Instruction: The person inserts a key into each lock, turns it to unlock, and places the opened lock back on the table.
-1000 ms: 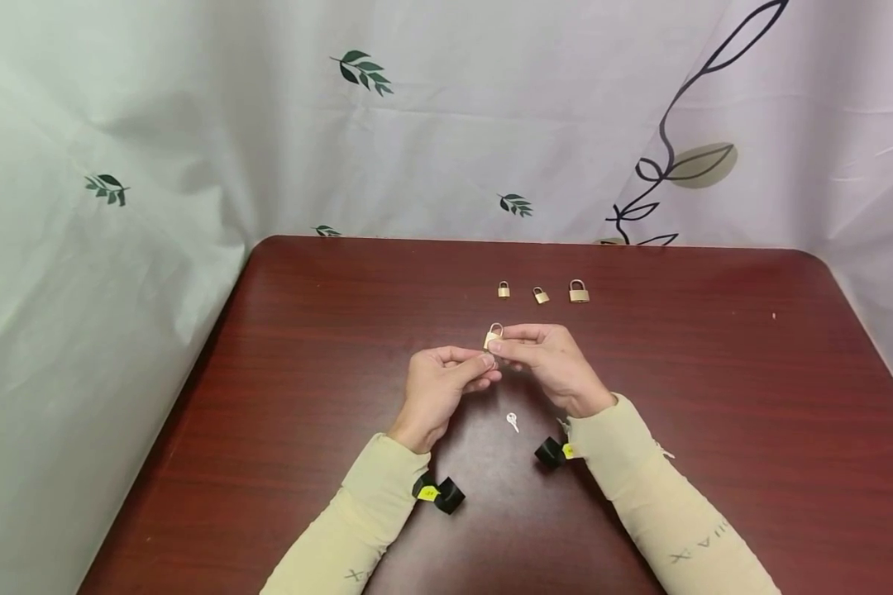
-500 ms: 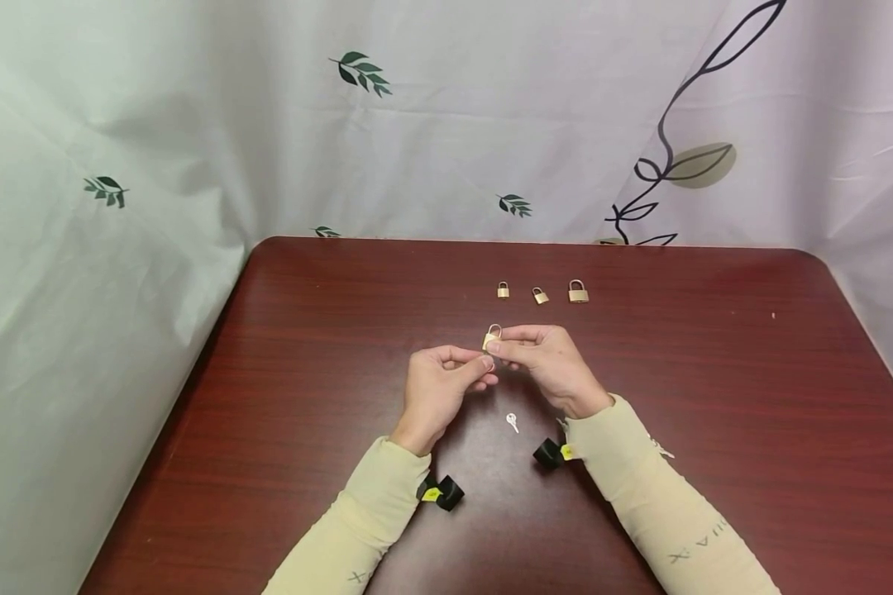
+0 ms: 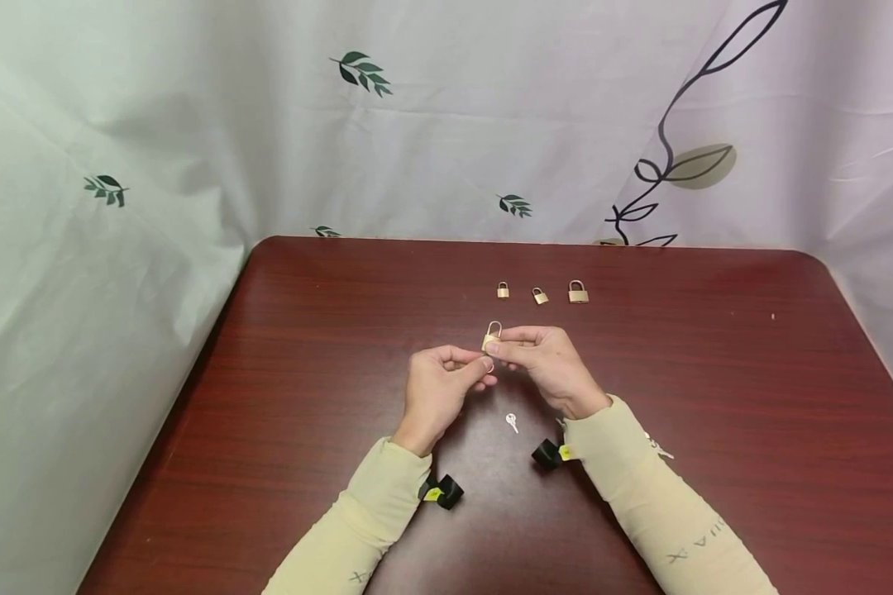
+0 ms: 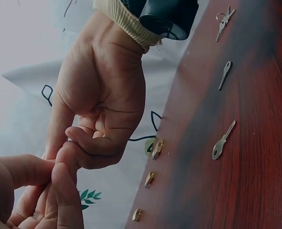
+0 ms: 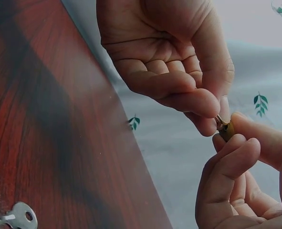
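Observation:
In the head view, my right hand [image 3: 558, 368] pinches a small brass padlock [image 3: 489, 340] between thumb and fingers, its shackle standing up tall out of the body. My left hand [image 3: 441, 392] meets it from below and pinches a small key by its head, mostly covered by the fingertips. From the right wrist, the padlock body [image 5: 226, 133] shows between the right fingers, with a sliver of the key's metal [image 5: 219, 119] at its end under the left thumb. Both hands are above the table, and the left wrist view hides the padlock behind fingers.
Three brass padlocks, left [image 3: 503, 291], middle [image 3: 540, 296] and right [image 3: 578, 292], lie toward the table's far edge. A loose key [image 3: 512, 423] lies between the forearms. More keys [image 4: 225, 21] lie near the right sleeve. A patterned curtain [image 3: 432, 149] hangs behind the table [image 3: 327, 330].
The padlock's shackle has risen a little out of its body. Both hands have shifted only slightly and keep their grips; the padlocks and keys on the table are unmoved.

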Available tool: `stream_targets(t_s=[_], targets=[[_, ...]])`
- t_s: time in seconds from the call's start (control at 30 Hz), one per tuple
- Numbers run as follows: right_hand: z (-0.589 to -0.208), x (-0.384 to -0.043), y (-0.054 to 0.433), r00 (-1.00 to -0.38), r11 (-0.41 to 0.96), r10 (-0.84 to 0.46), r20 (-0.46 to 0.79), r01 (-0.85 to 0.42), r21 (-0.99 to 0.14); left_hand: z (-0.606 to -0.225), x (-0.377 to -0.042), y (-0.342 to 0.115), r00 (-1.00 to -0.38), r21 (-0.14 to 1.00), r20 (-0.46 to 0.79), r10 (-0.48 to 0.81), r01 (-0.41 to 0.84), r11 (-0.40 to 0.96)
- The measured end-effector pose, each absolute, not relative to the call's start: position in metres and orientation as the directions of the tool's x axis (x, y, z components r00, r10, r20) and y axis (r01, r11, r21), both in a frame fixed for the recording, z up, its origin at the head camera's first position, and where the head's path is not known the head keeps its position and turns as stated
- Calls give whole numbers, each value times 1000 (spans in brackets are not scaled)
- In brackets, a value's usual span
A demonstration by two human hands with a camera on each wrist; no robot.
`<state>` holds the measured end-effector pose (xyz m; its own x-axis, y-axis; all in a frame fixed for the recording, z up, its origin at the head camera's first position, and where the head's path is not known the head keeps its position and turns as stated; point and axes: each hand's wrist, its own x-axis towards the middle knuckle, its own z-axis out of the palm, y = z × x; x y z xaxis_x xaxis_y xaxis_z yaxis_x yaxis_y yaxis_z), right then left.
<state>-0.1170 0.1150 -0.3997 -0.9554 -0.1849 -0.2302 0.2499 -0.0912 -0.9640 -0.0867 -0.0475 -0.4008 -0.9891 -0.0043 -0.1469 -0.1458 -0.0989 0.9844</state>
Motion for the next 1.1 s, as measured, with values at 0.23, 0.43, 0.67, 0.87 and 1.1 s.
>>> stream_targets(t_s=[0.23, 0.43, 0.67, 0.87, 1.1], targets=[[-401, -117, 114, -955, -101, -181, -234, 255, -962, -401, -87, -49, -989, 982, -150, 7, -150, -114], [-401, -117, 111, -962, -137, -157, -223, 245, -960, -402, -90, -53, -979, 960, -184, 84, -198, -196], [-402, -117, 109, -973, -185, -142, -180, 204, -961, -402, -92, -55, -969, 952, -203, 144, -229, -201], [-403, -116, 107, -981, -154, -122, -152, 170, -973, -404, -93, -55, -966, 957, -209, 149, -233, -170], [-404, -114, 104, -991, -41, -104, -82, 87, -995, -404, -93, -56, -961, 958, -224, 160, -247, -143]])
